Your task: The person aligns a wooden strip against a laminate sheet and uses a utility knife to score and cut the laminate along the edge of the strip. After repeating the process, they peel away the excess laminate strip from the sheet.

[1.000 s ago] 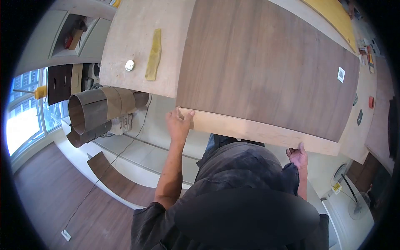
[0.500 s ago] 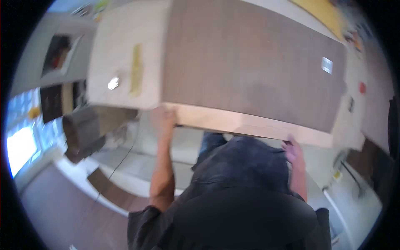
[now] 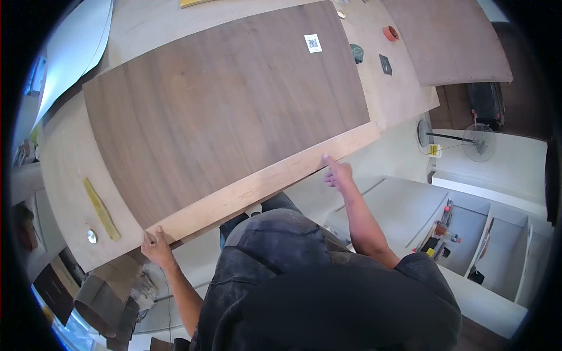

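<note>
A long pale wooden strip (image 3: 257,181) lies along the near edge of a brown wood-grain panel (image 3: 228,99), which rests on a light table. At the strip's left end, my left hand (image 3: 157,247) grips the corner, thumb on top and another finger at the end. My right hand (image 3: 339,174) is nearer the strip's right part; its thumb presses on the top face while the other fingers curl below the front edge. A small white label with a printed code (image 3: 313,43) is stuck near the panel's far right corner.
On the table (image 3: 64,169) lie a yellow strip (image 3: 101,209) and a shiny round object (image 3: 92,236) at left. A red tape roll (image 3: 390,33) and a dark flat piece (image 3: 385,64) are at right. A fan (image 3: 479,142) and open compartments holding tools (image 3: 442,234) stand beyond.
The view has swung, so the panel and strip now slant up to the right, and it is sharper. Both hands stay at the strip's near edge; the right is now closer against it.
</note>
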A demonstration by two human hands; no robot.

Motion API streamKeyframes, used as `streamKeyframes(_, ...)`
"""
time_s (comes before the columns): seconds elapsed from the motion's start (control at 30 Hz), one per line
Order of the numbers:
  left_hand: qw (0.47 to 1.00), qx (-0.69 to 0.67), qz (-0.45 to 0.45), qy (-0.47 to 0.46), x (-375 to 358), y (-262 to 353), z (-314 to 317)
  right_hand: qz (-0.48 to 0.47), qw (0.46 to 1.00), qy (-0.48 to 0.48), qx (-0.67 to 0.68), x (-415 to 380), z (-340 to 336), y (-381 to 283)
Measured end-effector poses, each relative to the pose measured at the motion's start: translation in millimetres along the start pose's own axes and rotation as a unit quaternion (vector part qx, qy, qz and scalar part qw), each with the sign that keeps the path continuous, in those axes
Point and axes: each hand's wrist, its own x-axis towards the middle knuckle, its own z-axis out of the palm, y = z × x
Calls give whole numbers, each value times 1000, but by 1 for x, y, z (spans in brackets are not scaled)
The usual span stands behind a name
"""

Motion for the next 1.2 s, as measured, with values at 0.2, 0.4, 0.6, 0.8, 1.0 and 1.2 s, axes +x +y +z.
streamKeyframes(0.2,1000,-24,11,16,-4,-2,1,21,996,29,79,31,-33,-9)
streamKeyframes(0.4,995,13,-48,-85,7,3,-11,-8,980,200,7,42,-27,-38)
streamKeyframes(0.6,983,-174,45,-20,4,-19,-1,-9,971,236,-31,44,-12,-57)
streamKeyframes(0.8,980,-186,39,-64,6,-12,-12,6,958,272,-95,43,-5,-62)
streamKeyframes(1.0,983,-164,25,-76,8,-17,-13,-23,956,274,-102,43,-3,-62)
streamKeyframes(1.2,991,-107,15,-79,10,-20,-15,-45,952,279,-117,49,1,-65)
